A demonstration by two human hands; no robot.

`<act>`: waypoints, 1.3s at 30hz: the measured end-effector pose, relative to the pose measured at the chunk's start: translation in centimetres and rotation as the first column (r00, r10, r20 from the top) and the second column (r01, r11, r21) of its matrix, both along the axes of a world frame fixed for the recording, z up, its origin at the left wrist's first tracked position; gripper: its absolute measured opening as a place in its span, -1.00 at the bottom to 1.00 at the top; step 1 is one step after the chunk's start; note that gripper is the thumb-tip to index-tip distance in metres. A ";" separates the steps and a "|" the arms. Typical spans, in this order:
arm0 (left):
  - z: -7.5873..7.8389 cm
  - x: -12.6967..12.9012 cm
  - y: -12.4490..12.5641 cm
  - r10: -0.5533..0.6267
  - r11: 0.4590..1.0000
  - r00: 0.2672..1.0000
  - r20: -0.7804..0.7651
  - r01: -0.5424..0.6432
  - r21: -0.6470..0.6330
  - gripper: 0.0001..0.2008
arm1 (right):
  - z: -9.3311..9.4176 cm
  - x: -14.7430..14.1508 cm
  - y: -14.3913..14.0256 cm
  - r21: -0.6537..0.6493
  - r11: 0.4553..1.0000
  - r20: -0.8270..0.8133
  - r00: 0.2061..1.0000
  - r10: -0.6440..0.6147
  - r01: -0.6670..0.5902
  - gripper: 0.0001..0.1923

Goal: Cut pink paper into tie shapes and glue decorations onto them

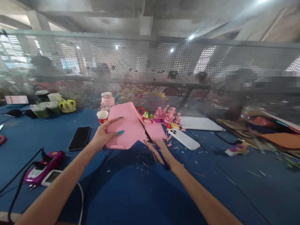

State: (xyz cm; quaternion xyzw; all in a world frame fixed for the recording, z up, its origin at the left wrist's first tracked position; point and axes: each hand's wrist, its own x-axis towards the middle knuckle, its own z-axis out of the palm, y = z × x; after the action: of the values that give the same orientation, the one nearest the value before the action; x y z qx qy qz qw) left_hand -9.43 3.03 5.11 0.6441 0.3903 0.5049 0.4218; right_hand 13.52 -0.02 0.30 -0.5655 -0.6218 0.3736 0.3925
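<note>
My left hand point(104, 134) grips the left side of a sheet of pink paper point(124, 125), thumb and a finger lying over its face. The paper is held up above the blue table. In my right hand point(161, 151) is a pair of scissors point(161, 156) with blue handles, my fingers wrapped round the grips. Their dark blades point up and left into the pink paper, along a cut with a pink flap to its right. Behind the flap lie pink paper flowers point(167, 115) and red and green paper pieces. A white phone point(184, 138) rests to the right.
A paper cup point(102, 116) and a pink-lidded jar point(107, 100) stand behind the paper. To the left are a black phone point(79, 138) and a purple power strip point(44, 167) with cables. Orange paper point(282, 141) lies at right. A perforated metal screen point(140, 68) borders the back.
</note>
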 end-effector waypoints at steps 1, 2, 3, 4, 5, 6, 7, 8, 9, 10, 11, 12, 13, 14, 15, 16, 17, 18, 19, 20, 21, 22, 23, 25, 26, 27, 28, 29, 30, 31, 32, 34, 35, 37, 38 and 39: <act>0.0 0.1 0.0 -0.004 1.000 1.000 -0.004 0.004 0.001 -0.43 | 0.1 0.0 -0.1 0.017 1.000 -0.002 1.000 -0.005 0.005 -0.52; -0.1 0.2 -0.1 -0.013 1.000 1.000 -0.006 0.013 -0.001 -0.43 | 0.2 0.0 -0.2 0.026 1.000 -0.004 1.000 -0.005 0.005 -0.52; -0.1 0.3 -0.2 -0.024 1.000 1.000 -0.006 0.024 -0.002 -0.43 | 0.3 0.0 -0.3 0.028 1.000 -0.006 1.000 -0.002 0.002 -0.52; -0.1 0.4 -0.2 -0.033 0.999 0.999 -0.006 0.033 -0.004 -0.43 | 0.4 0.0 -0.4 0.024 1.000 -0.007 1.000 0.004 -0.004 -0.52; -0.1 0.5 -0.3 -0.038 0.999 0.999 -0.005 0.038 -0.006 -0.43 | 0.5 0.0 -0.4 0.016 1.000 -0.007 1.000 0.010 -0.010 -0.52; -0.1 0.5 -0.3 -0.038 0.999 0.999 -0.005 0.038 -0.007 -0.43 | 0.5 0.0 -0.4 0.008 1.000 -0.006 1.000 0.011 -0.011 -0.52; -0.1 0.6 -0.3 -0.036 0.999 0.999 -0.006 0.036 -0.008 -0.43 | 0.6 0.0 -0.4 0.001 1.000 -0.003 1.000 0.009 -0.009 -0.52; 0.0 0.6 -0.4 -0.032 0.999 0.999 -0.005 0.032 -0.008 -0.43 | 0.6 0.0 -0.4 -0.002 1.000 0.003 1.000 0.003 -0.003 -0.52; 0.0 0.6 -0.4 -0.028 1.000 1.000 -0.003 0.028 -0.007 -0.43 | 0.6 0.0 -0.4 -0.002 1.000 0.012 1.000 -0.004 0.004 -0.52; 0.0 0.6 -0.4 -0.026 1.000 1.000 -0.001 0.026 -0.008 -0.43 | 0.6 0.0 -0.4 0.002 1.000 0.021 1.000 -0.011 0.011 -0.52; 0.0 0.6 -0.4 -0.024 1.000 1.000 0.003 0.024 -0.011 -0.43 | 0.6 0.0 -0.4 0.009 1.000 0.030 0.999 -0.020 0.020 -0.52; 0.0 0.6 -0.4 -0.022 1.000 1.000 0.006 0.022 -0.013 -0.43 | 0.7 0.0 -0.4 0.017 0.999 0.036 0.999 -0.028 0.027 -0.53; 0.0 0.6 -0.4 -0.021 1.000 1.000 0.009 0.021 -0.016 -0.42 | 0.7 0.0 -0.5 0.021 0.999 0.041 0.999 -0.032 0.031 -0.52; 0.0 0.6 -0.4 -0.020 1.000 1.000 0.011 0.020 -0.020 -0.42 | 0.7 0.0 -0.5 0.025 0.999 0.045 0.998 -0.037 0.036 -0.52; 0.0 0.6 -0.3 -0.021 0.999 1.000 0.012 0.022 -0.025 -0.41 | 0.7 -0.1 -0.6 0.030 0.999 0.047 0.998 -0.041 0.039 -0.52; -0.1 0.6 -0.3 -0.024 0.999 1.000 0.014 0.024 -0.029 -0.41 | 0.7 -0.1 -0.6 0.037 0.998 0.050 0.998 -0.044 0.042 -0.51; -0.1 0.6 -0.3 -0.025 0.999 1.000 0.015 0.026 -0.033 -0.41 | 0.7 -0.1 -0.6 0.047 0.998 0.053 0.997 -0.048 0.046 -0.51; -0.2 0.6 -0.3 -0.026 0.999 1.000 0.017 0.027 -0.036 -0.40 | 0.7 0.0 -0.6 0.055 0.997 0.057 0.997 -0.053 0.050 -0.51; -0.2 0.6 -0.3 -0.027 0.999 0.999 0.017 0.028 -0.040 -0.40 | 0.7 0.0 -0.6 0.064 0.997 0.062 0.996 -0.057 0.053 -0.51; -0.2 0.6 -0.2 -0.028 0.999 0.999 0.017 0.028 -0.043 -0.40 | 0.7 0.0 -0.6 0.071 0.996 0.067 0.996 -0.060 0.056 -0.50; -0.2 0.6 -0.2 -0.029 0.999 0.999 0.016 0.029 -0.044 -0.39 | 0.7 0.0 -0.6 0.074 0.996 0.071 0.996 -0.059 0.054 -0.50; -0.2 0.6 -0.3 -0.030 0.999 0.999 0.013 0.030 -0.043 -0.39 | 0.7 0.0 -0.5 0.075 0.996 0.074 0.996 -0.055 0.050 -0.50; -0.2 0.7 -0.3 -0.031 0.999 0.999 0.010 0.031 -0.040 -0.39 | 0.7 0.0 -0.5 0.072 0.996 0.074 0.996 -0.049 0.043 -0.50; -0.1 0.8 -0.4 -0.030 0.999 1.000 0.002 0.030 -0.030 -0.40 | 0.7 0.0 -0.5 0.047 0.999 0.061 0.998 -0.030 0.027 -0.51; -0.1 0.8 -0.5 -0.030 0.999 1.000 -0.002 0.030 -0.027 -0.40 | 0.7 0.0 -0.5 0.024 1.000 0.047 0.999 -0.021 0.020 -0.51; -0.1 0.9 -0.6 -0.031 0.999 1.000 -0.005 0.031 -0.025 -0.41 | 0.8 0.0 -0.5 0.002 1.000 0.031 0.999 -0.018 0.018 -0.51; 0.0 1.0 -0.7 -0.032 0.999 0.999 -0.008 0.032 -0.025 -0.42 | 0.8 0.0 -0.5 -0.014 1.000 0.016 1.000 -0.017 0.017 -0.51; 0.0 1.2 -0.7 -0.034 0.999 0.999 -0.008 0.034 -0.024 -0.42 | 0.8 0.0 -0.5 -0.023 1.000 0.006 1.000 -0.016 0.016 -0.51; 0.0 1.2 -0.8 -0.037 0.999 0.999 -0.009 0.037 -0.021 -0.42 | 0.9 0.1 -0.5 -0.025 1.000 0.002 1.000 -0.016 0.016 -0.51; -0.1 1.3 -0.9 -0.041 0.999 0.999 -0.011 0.041 -0.017 -0.43 | 0.9 0.1 -0.5 -0.018 1.000 0.002 1.000 -0.015 0.015 -0.51; -0.1 1.4 -0.9 -0.048 0.999 0.999 -0.014 0.047 -0.012 -0.43 | 0.9 0.2 -0.6 -0.006 1.000 0.004 1.000 -0.014 0.014 -0.51; -0.2 1.5 -0.9 -0.060 0.998 0.998 -0.018 0.060 -0.004 -0.44 | 1.0 0.3 -0.6 0.016 1.000 0.003 1.000 -0.006 0.006 -0.52; -0.3 1.5 -0.9 -0.065 0.998 0.998 -0.019 0.065 -0.003 -0.44 | 1.0 0.3 -0.7 0.026 1.000 -0.002 1.000 -0.005 0.005 -0.53; -0.4 1.5 -0.9 -0.068 0.998 0.998 -0.015 0.068 -0.005 -0.43 | 1.0 0.3 -0.7 0.031 1.000 -0.009 1.000 -0.004 0.005 -0.54; -0.4 1.5 -0.9 -0.065 0.998 0.998 -0.013 0.065 -0.007 -0.43 | 1.0 0.2 -0.7 0.030 0.999 -0.011 1.000 -0.010 0.010 -0.54; -0.4 1.5 -0.9 -0.065 0.998 0.998 -0.010 0.065 -0.011 -0.43 | 0.9 0.2 -0.7 0.032 0.999 -0.009 1.000 -0.019 0.019 -0.54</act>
State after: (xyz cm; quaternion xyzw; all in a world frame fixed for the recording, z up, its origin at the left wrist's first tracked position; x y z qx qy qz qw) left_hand -7.93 2.09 4.70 0.6565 0.3742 0.4856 0.4395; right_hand 13.72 -0.71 1.25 -0.5633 -0.6207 0.3623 0.4077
